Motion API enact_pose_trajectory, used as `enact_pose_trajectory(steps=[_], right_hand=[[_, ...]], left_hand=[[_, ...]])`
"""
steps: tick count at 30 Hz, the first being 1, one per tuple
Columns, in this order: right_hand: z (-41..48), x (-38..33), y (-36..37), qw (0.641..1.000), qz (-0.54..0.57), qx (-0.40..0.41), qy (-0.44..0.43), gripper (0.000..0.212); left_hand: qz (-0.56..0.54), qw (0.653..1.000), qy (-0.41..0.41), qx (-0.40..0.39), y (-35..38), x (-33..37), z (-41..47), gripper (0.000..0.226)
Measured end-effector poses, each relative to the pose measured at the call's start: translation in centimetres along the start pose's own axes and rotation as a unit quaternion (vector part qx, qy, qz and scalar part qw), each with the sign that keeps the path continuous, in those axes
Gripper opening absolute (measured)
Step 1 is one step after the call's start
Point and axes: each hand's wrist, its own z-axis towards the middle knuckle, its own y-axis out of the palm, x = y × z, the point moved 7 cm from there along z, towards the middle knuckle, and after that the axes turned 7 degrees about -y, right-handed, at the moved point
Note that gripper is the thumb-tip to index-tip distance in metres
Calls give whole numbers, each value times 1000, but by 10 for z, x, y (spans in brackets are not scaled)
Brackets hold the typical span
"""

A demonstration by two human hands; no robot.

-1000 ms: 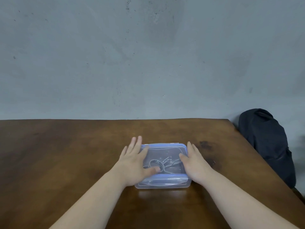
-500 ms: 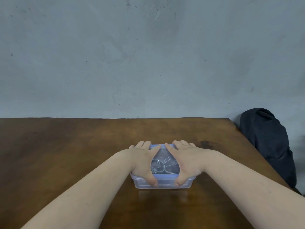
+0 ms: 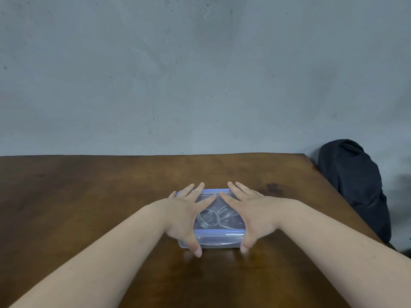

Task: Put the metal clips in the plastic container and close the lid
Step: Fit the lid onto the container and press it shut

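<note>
Clear plastic container (image 3: 211, 243), glossy wooden table (image 3: 89, 196)

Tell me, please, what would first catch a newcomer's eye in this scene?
Two bare hands, left hand and right hand, lie flat on a clear plastic box with a blue lid, mid-table. Metal clips show through the lid. A dark bag sits beyond the wooden table, at the right.

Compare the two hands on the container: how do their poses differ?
The left hand covers the lid's left part, fingers angled up and right; the right hand covers the right part, fingers angled up and left. The left thumb reaches slightly lower down the container's front wall than the right thumb. Both lie flat and spread, index fingertips nearly meeting, framing the metal clips inside.
</note>
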Motion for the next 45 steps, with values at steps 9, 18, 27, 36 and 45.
enact_pose_trajectory(steps=[9,18,27,36,45], right_hand=[[-10,-8,10,999,-29,36,-23,119],[-8,-10,21,995,-63,76,-11,120],[-5,-2,12,1000,22,15,-6,125],[4,-4,0,999,-3,39,23,127],[1,-3,4,997,25,70,14,129]], left_hand=[[31,999,25,31,5,3,-3,120],[29,999,16,41,9,9,1,84],[-37,998,12,42,5,3,6,94],[-10,998,-7,62,-9,11,10,117],[-81,992,-1,92,-1,2,6,123]])
